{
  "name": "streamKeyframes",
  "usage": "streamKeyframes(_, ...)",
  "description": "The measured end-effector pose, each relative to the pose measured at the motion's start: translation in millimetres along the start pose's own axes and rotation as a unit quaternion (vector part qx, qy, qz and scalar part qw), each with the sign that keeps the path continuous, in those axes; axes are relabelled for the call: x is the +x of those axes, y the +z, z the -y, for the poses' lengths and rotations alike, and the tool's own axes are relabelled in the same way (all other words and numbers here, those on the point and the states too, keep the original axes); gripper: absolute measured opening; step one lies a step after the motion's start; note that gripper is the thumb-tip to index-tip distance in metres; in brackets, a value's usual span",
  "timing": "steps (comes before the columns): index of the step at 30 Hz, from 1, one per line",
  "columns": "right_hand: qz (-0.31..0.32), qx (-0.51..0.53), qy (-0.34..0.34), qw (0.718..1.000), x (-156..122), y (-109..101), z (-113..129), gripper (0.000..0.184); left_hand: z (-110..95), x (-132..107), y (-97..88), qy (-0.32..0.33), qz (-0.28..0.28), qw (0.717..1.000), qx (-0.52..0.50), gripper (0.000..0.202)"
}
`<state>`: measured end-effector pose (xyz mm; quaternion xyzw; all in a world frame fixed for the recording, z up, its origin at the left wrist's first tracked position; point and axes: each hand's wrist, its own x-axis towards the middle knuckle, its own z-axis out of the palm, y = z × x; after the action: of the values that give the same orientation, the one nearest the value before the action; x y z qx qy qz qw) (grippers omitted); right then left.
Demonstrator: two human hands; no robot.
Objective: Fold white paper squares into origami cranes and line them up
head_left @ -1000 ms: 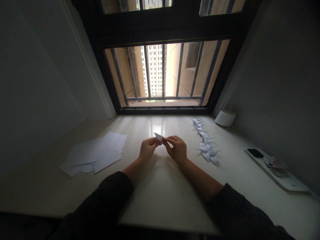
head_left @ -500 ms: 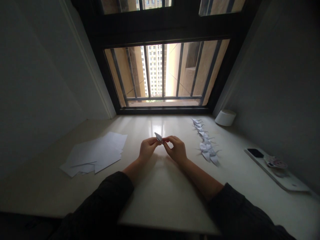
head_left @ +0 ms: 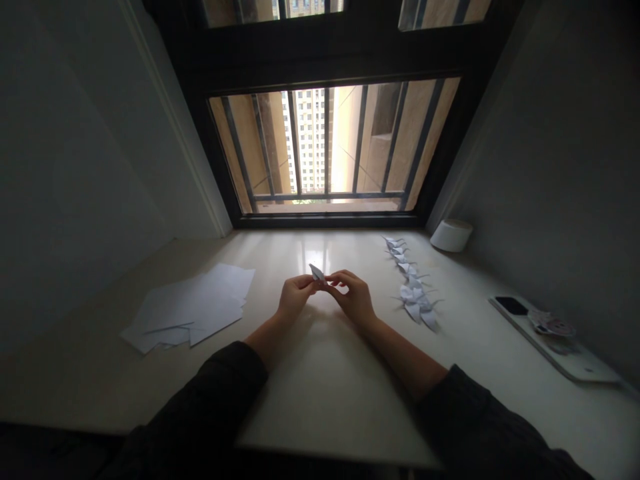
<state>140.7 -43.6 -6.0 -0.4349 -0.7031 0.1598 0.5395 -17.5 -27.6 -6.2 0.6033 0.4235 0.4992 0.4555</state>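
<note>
A small piece of folded white paper (head_left: 317, 272) is held up above the middle of the white sill, its pointed end tilted up and to the left. My left hand (head_left: 294, 295) pinches it from the left between thumb and fingers. From the right, my right hand (head_left: 354, 295) closes thumb and fingertips on its lower right end. The fingers cover the lower part of the paper, so its folds there are hidden. To the right of my hands, several folded paper cranes (head_left: 411, 293) lie in a row running away toward the window.
Loose white paper sheets (head_left: 200, 303) lie overlapped at the left. A white phone (head_left: 555, 343) with a round grip on its back rests at the right. A white cylindrical object (head_left: 451, 236) stands by the right wall. The barred window (head_left: 325, 217) closes off the back.
My right thumb has straightened and shifted slightly along the folded paper. My left hand and the paper stay nearly in place.
</note>
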Motion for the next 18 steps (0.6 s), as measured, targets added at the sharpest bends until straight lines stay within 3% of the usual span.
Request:
streamKeyframes(3, -0.01, 0.037, 0.014, 0.999, 0.7, 0.6, -0.2, 0.017, -1.5, -0.9, 1.0, -0.005, 0.0, 1.0, -0.001, 0.031)
streamKeyframes(10, -0.037, 0.074, 0.051, 0.995, 1.5, 4.3, -1.4, 0.013, -5.2, -4.8, 5.4, 0.073, -0.042, 0.993, 0.077, 0.025)
streamKeyframes(14, -0.029, 0.084, 0.08, 0.993, 0.7, 5.9, -3.1, 0.014, -7.3, -6.8, 6.0, 0.087, -0.047, 0.988, 0.118, 0.026)
streamKeyframes(18, -0.018, 0.184, 0.133, 0.974, 0.6, 11.8, -8.1, 0.019, -9.9, -7.6, 6.0, 0.084, -0.076, 0.987, 0.114, 0.038)
